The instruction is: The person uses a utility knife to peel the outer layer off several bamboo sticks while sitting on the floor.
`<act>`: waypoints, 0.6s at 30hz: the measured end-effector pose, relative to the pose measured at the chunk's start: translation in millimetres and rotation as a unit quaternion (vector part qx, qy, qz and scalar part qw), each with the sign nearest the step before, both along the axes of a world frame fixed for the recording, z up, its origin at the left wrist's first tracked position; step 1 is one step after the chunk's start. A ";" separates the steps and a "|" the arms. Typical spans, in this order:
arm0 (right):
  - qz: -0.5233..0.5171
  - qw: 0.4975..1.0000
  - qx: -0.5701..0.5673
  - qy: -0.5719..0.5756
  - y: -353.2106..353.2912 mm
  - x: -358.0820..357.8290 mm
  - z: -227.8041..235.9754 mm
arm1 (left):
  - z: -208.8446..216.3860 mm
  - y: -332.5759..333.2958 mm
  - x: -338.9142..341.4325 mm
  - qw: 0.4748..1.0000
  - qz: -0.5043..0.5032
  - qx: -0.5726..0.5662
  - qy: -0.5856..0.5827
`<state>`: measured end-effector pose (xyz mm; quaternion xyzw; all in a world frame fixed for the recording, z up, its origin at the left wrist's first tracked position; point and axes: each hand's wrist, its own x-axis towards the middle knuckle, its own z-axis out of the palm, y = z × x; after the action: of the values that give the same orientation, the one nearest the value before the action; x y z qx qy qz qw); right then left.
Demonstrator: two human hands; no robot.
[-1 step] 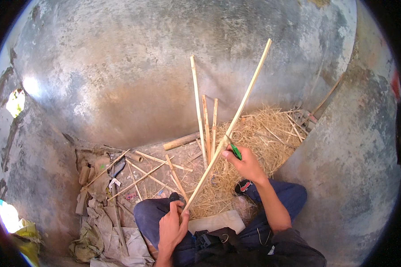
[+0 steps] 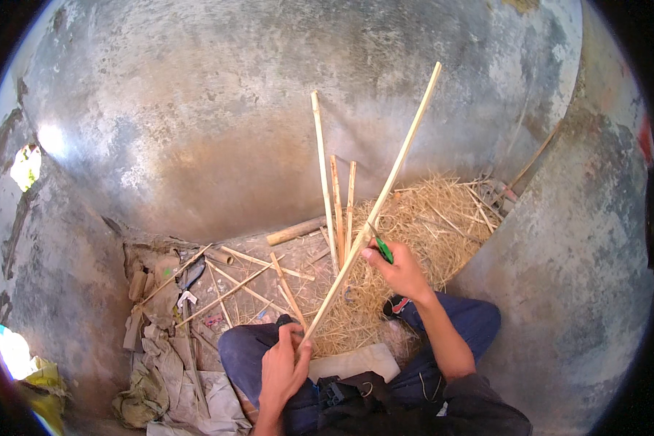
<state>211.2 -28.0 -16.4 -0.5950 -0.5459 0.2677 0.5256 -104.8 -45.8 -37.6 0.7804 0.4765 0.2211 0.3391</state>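
From where I stand, a long pale stick (image 2: 379,203) slants up across the near left side of the heap of shavings (image 2: 436,218), its lower end toward the seated person's lap and its upper end high beyond the heap. The left hand (image 2: 285,367), nearer the person than the heap and off to its left, is closed around that lower end. The right hand (image 2: 401,269), over the heap's near side, is wrapped around a green-handled knife (image 2: 385,251) whose thin blade meets the stick about midway (whether it bites into it, I can't tell). The hands are well apart, joined only by the stick.

I'd judge this goes best with the left grip firm and clear of the edge, the blade laid at a shallow angle, and light, even strokes along the grain; too steep an angle could dig in, and a slack hold might let the stick twist.

At the heap's left edge, three upright sticks (image 2: 337,211) stand before a stained wall (image 2: 232,109). Farther left of the heap, loose sticks (image 2: 229,293) lie crossed on the floor, with crumpled cloth (image 2: 203,396) nearer the person.
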 end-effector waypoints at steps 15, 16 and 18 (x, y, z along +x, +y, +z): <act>0.001 0.996 0.054 0.076 -29.5 -27.8 22.0 | 19.6 29.6 78.1 0.950 -0.085 -0.166 -0.252; 0.009 0.995 0.052 0.082 -32.0 -26.0 22.9 | 27.3 30.5 75.0 0.905 -0.100 -0.296 -0.288; 0.032 0.992 0.074 0.098 -40.5 -24.5 26.3 | 35.9 33.0 69.9 0.831 -0.128 -0.437 -0.319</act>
<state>186.7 -68.5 9.9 -0.5077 -0.5286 0.3008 0.6102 -34.9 -12.8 -1.6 0.4908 0.2842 0.1812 0.8034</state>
